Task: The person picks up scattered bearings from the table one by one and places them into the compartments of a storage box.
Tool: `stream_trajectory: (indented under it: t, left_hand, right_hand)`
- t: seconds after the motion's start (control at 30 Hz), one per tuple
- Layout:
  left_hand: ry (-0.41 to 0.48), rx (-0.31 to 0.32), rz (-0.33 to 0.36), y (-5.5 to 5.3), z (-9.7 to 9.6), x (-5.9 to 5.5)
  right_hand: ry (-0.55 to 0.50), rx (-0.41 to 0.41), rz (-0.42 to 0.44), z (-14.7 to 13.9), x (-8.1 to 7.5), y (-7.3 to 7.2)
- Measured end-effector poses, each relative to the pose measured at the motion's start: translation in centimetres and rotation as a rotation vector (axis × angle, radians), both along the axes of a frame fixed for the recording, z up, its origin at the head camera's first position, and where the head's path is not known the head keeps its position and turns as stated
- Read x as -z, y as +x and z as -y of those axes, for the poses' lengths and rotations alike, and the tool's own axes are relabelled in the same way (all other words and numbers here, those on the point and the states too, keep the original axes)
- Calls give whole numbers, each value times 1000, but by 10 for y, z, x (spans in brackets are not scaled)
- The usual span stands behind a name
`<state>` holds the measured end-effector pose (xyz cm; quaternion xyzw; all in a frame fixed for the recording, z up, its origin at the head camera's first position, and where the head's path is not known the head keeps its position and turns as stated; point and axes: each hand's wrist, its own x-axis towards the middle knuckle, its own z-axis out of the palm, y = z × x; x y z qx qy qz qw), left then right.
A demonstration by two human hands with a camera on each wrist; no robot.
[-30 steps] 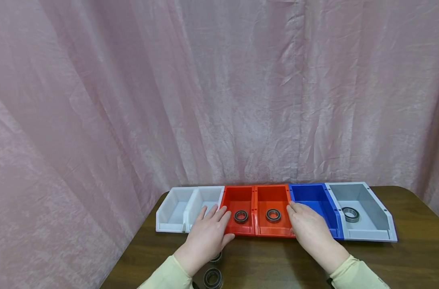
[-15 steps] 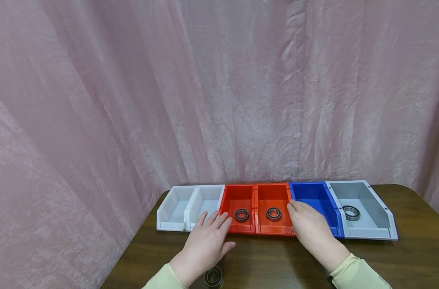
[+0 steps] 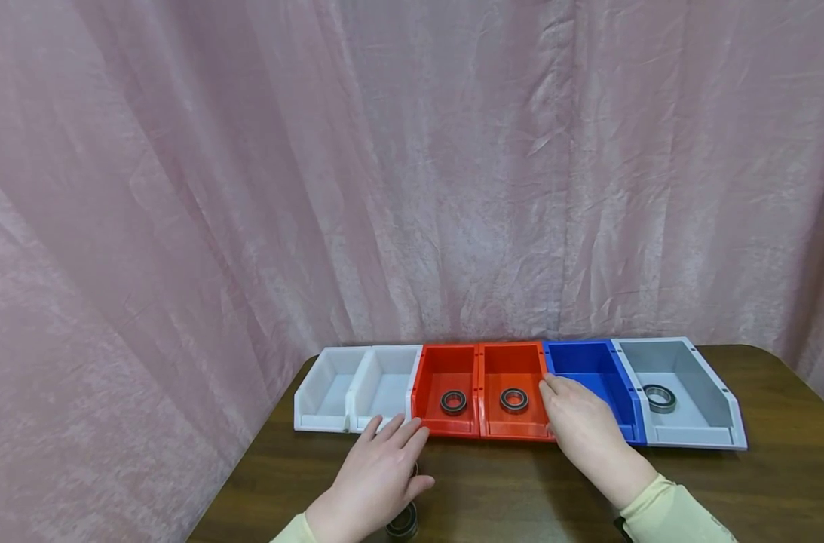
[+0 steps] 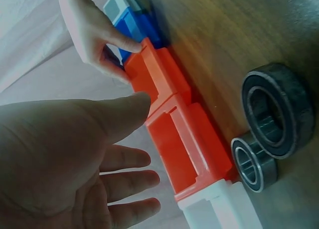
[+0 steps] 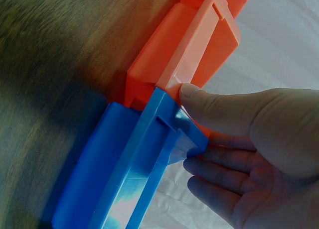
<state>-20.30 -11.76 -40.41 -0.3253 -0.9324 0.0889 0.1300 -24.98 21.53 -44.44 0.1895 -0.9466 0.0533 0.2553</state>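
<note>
My left hand (image 3: 378,471) is over the table in front of the white and red bins, fingers spread, nothing in its grasp. Below it, partly hidden in the head view, are a larger ball bearing (image 4: 279,109) and a smaller ball bearing (image 4: 255,162), side by side on the wood. My right hand (image 3: 584,422) rests at the wall where the right red bin (image 3: 513,366) meets the blue bin (image 3: 581,358). Its thumb touches the red bin's front corner; its fingers lie extended along the wall. Each red bin contains one bearing, the left one (image 3: 454,402) and the right one (image 3: 514,400).
At the row's left end stand two white bins (image 3: 330,381). The grey bin (image 3: 710,385) at the right end holds another bearing (image 3: 660,398). The row sits toward the back of a brown wooden table (image 3: 493,498), before a pink curtain (image 3: 412,166).
My left hand has drawn back from the bins toward me, down over the bearings on the table. My right hand has stayed at the red and blue bins.
</note>
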Motion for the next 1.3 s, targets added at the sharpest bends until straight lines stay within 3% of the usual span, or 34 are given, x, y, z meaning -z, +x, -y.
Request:
stream_trajectory:
  t: [0.23,0.67,1.2,1.3]
  left_hand:
    - [6,-15,16,5,9,9]
    - [-16,-112,226,3,21,20]
    - [-13,-108,232,10,26,34]
    - [-10,-123,262,10,26,35]
  right_hand:
    - [-2,-9,-22,0,1,-1]
    - [1,-6,-14,-1,1,-1]
    - [2,-5,-19,-1,1,0]
    - [1,-5,-18,0,1,0]
